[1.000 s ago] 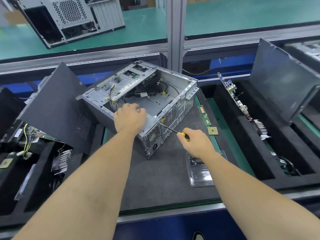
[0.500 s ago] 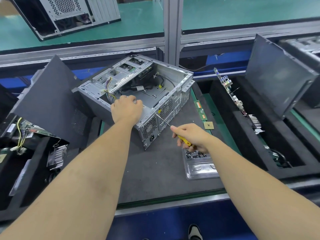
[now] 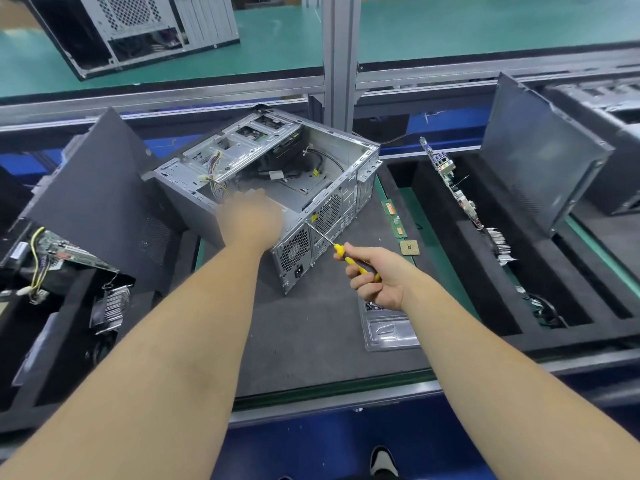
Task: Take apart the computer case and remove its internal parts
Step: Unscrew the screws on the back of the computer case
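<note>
The open silver computer case (image 3: 346, 157) lies on its side on the dark mat, with coloured wires and black cables inside. Its power supply (image 3: 294, 251) sits in the near corner, vent grille and socket facing me. My left hand (image 3: 251, 221) is blurred and lies on top of the power supply at the case's near edge; how its fingers lie is unclear. My right hand (image 3: 377, 282) grips a yellow-and-black screwdriver (image 3: 341, 251), whose tip touches the rear panel just above the power supply grille.
A clear plastic tray (image 3: 388, 332) with screws lies under my right wrist. A CPU chip (image 3: 409, 247) and a RAM stick (image 3: 393, 216) lie right of the case. Black side panels (image 3: 90, 195) (image 3: 540, 161) lean in foam bins on both sides. A motherboard (image 3: 450, 181) stands in the right bin.
My left hand has shifted on the power supply and is now blurred. My right hand turned the screwdriver handle downward while its tip stayed at the rear panel.
</note>
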